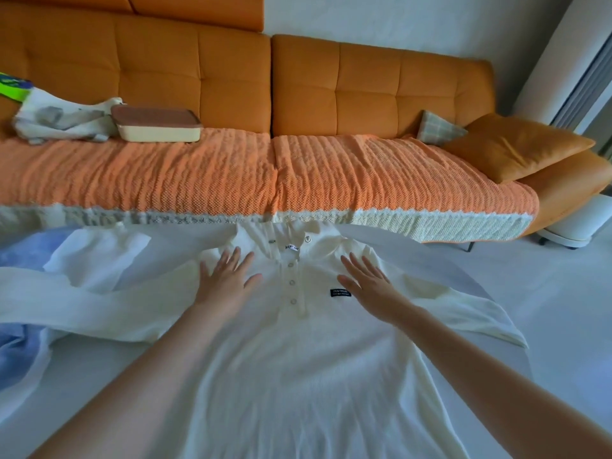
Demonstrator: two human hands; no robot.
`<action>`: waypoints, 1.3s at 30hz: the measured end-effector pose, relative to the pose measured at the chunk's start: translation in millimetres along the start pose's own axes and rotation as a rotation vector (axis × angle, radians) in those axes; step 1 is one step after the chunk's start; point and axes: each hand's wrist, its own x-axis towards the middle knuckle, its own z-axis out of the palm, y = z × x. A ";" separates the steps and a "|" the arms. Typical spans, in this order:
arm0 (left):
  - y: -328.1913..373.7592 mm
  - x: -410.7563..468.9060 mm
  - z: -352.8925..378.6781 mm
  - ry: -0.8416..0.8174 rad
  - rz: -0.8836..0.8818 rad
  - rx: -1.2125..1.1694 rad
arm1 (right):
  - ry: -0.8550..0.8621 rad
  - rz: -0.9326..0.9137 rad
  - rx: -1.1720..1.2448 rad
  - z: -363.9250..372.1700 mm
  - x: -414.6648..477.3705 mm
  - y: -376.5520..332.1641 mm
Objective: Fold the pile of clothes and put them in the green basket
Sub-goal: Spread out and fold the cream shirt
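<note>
Cream shirt (298, 376) under flat hands (225, 279) (367, 283)

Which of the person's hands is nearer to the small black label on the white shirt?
Right. The right hand lies flat just beside the black label, its thumb next to it; the left hand rests across the button placket from it.

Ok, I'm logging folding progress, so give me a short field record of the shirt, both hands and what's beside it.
garment: cream button-placket polo shirt, spread face up on the white table
left hand: flat on the chest, left of the buttons
right hand: flat on the chest, right of the buttons
folds: none yet, both sleeves spread out
beside: crumpled light blue garment at its left
</note>
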 end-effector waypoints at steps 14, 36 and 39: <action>39.9 59.7 27.7 0.148 0.109 -0.187 | 0.344 0.231 0.176 -40.9 147.9 -6.3; 43.5 54.6 52.8 0.209 0.083 -0.215 | 0.444 0.313 0.867 -11.6 235.4 -87.0; 43.1 52.9 51.1 0.218 0.088 -0.193 | 0.449 0.298 0.742 -33.4 235.3 -86.7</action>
